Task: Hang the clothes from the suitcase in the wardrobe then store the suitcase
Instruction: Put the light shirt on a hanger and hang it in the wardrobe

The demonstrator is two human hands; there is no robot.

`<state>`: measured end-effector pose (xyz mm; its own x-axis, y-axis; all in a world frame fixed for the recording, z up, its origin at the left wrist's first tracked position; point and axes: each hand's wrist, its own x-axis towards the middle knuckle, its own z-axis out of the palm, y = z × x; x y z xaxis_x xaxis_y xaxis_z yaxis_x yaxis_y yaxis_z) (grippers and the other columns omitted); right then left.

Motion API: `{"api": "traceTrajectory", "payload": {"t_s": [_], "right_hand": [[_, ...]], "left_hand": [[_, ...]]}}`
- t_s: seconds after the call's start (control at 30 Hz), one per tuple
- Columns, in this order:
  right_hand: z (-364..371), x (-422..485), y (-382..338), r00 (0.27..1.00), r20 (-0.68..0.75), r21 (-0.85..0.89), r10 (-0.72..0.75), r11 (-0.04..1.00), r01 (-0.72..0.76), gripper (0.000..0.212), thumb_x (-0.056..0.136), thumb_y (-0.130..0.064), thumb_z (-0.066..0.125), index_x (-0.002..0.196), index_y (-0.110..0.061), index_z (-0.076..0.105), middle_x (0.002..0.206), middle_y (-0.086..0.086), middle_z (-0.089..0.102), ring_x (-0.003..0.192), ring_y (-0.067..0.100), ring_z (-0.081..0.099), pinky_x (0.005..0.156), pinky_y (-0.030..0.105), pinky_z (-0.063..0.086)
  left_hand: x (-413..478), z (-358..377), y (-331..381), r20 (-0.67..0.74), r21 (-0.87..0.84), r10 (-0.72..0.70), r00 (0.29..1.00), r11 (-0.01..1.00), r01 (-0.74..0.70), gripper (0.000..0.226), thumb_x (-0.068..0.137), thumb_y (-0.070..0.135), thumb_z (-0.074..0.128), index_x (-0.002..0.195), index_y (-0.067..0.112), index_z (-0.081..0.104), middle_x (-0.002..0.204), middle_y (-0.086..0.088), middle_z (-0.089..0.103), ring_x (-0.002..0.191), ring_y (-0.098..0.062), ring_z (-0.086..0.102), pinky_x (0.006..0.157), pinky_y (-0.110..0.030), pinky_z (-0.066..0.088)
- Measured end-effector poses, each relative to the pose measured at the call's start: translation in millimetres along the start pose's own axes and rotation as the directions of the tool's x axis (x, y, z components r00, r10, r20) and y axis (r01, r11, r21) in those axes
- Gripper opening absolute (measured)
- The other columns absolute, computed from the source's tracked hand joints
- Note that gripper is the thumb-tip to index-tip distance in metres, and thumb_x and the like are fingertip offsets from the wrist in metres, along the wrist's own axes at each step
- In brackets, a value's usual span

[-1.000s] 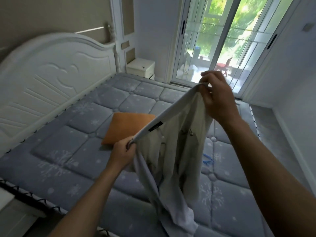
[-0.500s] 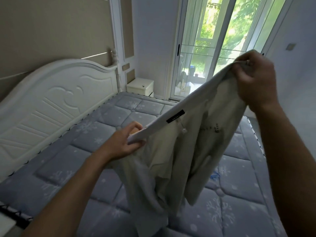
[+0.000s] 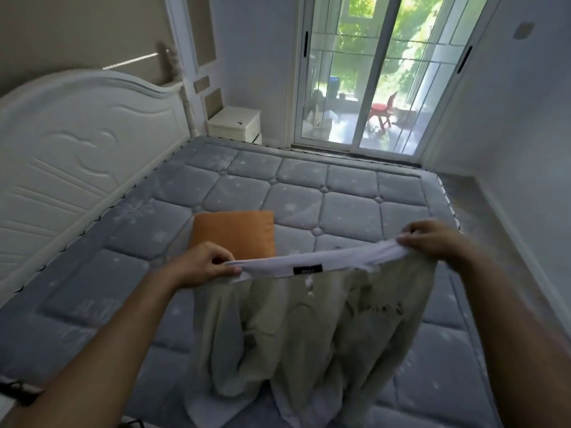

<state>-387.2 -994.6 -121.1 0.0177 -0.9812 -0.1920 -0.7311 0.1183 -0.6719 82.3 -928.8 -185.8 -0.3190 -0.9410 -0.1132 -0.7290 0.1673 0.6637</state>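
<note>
A pale garment (image 3: pixel 309 329) is held over the mattress (image 3: pixel 346 196), its white top edge pinched at 9 o'clock by the left hand (image 3: pixel 200 267) and at 3 o'clock by the right hand (image 3: pixel 432 242). An orange cushion (image 3: pixel 238 233) is seen beyond at 11 o'clock.

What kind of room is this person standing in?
Most likely a home bedroom: a bare grey quilted mattress lies against a white carved headboard, a small cream bedside cabinet stands in the far corner, and glass sliding doors look out on greenery.
</note>
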Motion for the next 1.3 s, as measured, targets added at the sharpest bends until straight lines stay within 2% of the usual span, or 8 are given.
{"api": "traceTrajectory", "payload": {"t_s": [0.1, 0.2, 0.37, 0.5, 0.77, 1.03, 1.13, 1.3], "right_hand": [[45.9, 22.8, 74.7, 0.988, 0.129, 0.233, 0.085, 0.966, -0.113, 0.012, 0.094, -0.014, 0.070, 0.088, -0.004, 0.072, 0.079, 0.012, 0.066, 0.073, 0.021, 0.059, 0.063, 0.028, 0.045], [85.5, 34.0, 133.5, 0.948, 0.216, 0.402, 0.232, 0.864, -0.303, 0.017, 0.099, -0.014, 0.062, 0.097, 0.002, 0.068, 0.083, 0.021, 0.063, 0.074, 0.029, 0.060, 0.064, 0.034, 0.049], [140.3, 75.9, 211.3, 0.872, 0.200, 0.424, 0.446, 0.763, -0.488, 0.019, 0.099, -0.008, 0.060, 0.081, -0.008, 0.060, 0.074, 0.016, 0.056, 0.065, 0.023, 0.051, 0.056, 0.030, 0.041], [184.4, 107.5, 267.2, 0.826, 0.180, 0.323, 0.534, 0.761, -0.563, 0.028, 0.095, -0.006, 0.064, 0.070, -0.013, 0.053, 0.068, 0.011, 0.048, 0.068, 0.021, 0.042, 0.063, 0.033, 0.036], [245.9, 178.9, 359.0, 0.800, 0.162, 0.129, 0.578, 0.791, -0.598, 0.007, 0.092, -0.011, 0.071, 0.089, -0.004, 0.069, 0.078, 0.010, 0.063, 0.075, 0.025, 0.056, 0.067, 0.032, 0.043], [313.2, 254.2, 365.9, 0.877, 0.282, 0.431, 0.389, 0.765, -0.478, 0.019, 0.099, -0.021, 0.062, 0.110, -0.010, 0.073, 0.109, 0.007, 0.074, 0.102, 0.019, 0.068, 0.094, 0.038, 0.051], [339.6, 275.9, 368.8, 0.846, 0.358, 0.533, 0.394, 0.658, -0.532, 0.022, 0.103, -0.025, 0.054, 0.106, -0.014, 0.072, 0.115, 0.010, 0.072, 0.106, 0.022, 0.067, 0.097, 0.039, 0.048], [369.7, 289.6, 389.2, 0.735, 0.432, 0.731, 0.522, 0.274, -0.625, 0.045, 0.104, -0.039, 0.044, 0.116, -0.001, 0.066, 0.111, 0.019, 0.069, 0.101, 0.025, 0.067, 0.089, 0.033, 0.051]], "left_hand": [[34.0, 44.1, -35.2, -0.017, -0.049, -0.098, 0.995, 0.994, 0.097, 0.045, 0.076, 0.063, 0.077, 0.066, 0.019, 0.074, 0.059, 0.012, 0.064, 0.057, 0.000, 0.052, 0.058, -0.026, 0.040], [62.3, 75.8, -58.3, -0.058, -0.072, -0.221, 0.974, 0.974, 0.216, 0.043, 0.076, 0.050, 0.085, 0.061, 0.011, 0.072, 0.055, -0.002, 0.064, 0.052, -0.002, 0.049, 0.054, -0.028, 0.037], [123.7, 126.3, -77.7, 0.028, -0.145, -0.308, 0.951, 0.940, 0.308, 0.040, 0.078, 0.044, 0.085, 0.061, 0.011, 0.071, 0.052, 0.007, 0.056, 0.051, -0.004, 0.047, 0.051, -0.026, 0.034], [163.0, 167.5, -98.4, 0.058, -0.246, -0.357, 0.932, 0.900, 0.360, 0.016, 0.081, 0.027, 0.085, 0.075, 0.014, 0.078, 0.072, -0.001, 0.074, 0.064, -0.005, 0.060, 0.062, -0.026, 0.045], [229.2, 251.1, -179.9, -0.102, -0.309, -0.590, 0.801, 0.784, 0.539, 0.008, 0.082, 0.014, 0.084, 0.079, 0.011, 0.077, 0.077, -0.003, 0.075, 0.075, -0.021, 0.071, 0.072, -0.039, 0.057], [317.9, 314.9, -225.3, -0.067, -0.156, -0.523, 0.850, 0.847, 0.509, 0.009, 0.089, 0.014, 0.072, 0.091, 0.021, 0.076, 0.087, 0.008, 0.072, 0.086, -0.012, 0.066, 0.076, -0.025, 0.048], [349.1, 346.0, -232.9, -0.042, -0.162, -0.486, 0.873, 0.865, 0.474, 0.008, 0.091, 0.019, 0.072, 0.096, 0.015, 0.076, 0.089, 0.003, 0.073, 0.087, -0.017, 0.068, 0.080, -0.029, 0.053], [401.2, 383.7, -242.0, -0.004, -0.166, -0.567, 0.824, 0.813, 0.559, 0.034, 0.098, 0.031, 0.063, 0.125, 0.011, 0.064, 0.108, -0.006, 0.068, 0.103, -0.026, 0.065, 0.090, -0.035, 0.052]]}}
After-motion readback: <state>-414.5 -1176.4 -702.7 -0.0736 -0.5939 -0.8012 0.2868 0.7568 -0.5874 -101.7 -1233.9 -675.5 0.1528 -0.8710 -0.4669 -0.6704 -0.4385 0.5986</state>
